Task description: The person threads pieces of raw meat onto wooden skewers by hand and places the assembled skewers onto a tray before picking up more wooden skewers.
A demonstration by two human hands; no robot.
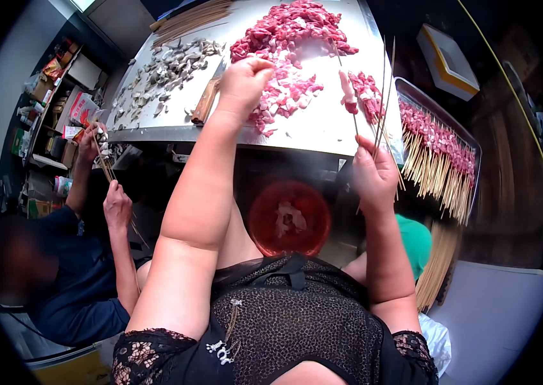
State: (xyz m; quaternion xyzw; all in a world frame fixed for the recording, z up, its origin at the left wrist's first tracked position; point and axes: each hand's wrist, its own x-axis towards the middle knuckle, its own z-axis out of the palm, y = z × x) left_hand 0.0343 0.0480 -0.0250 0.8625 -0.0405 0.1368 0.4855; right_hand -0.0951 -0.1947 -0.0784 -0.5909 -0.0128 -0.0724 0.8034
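My left hand [246,83] hovers at the near side of a pile of cut raw meat [294,32], its fingers closed in a pinch. Whether a piece sits between those fingertips I cannot make out. Over the table's right edge, my right hand [375,170] grips several thin wooden skewers [386,96] that point away from me. Threaded on one of them are pieces of meat [348,93]. Just beyond that hand, more skewered meat [368,96] lies on the white table [329,131]. A knife's wooden handle [205,101] lies beside my left wrist.
Grey pieces [162,77] and bare skewers [191,20] lie at the table's left. A metal tray [477,151] of meat skewers stands right, near a white-and-yellow box [448,61]. A red basin [258,221] sits below. On the left, a co-worker's hands [117,205] hold skewers.
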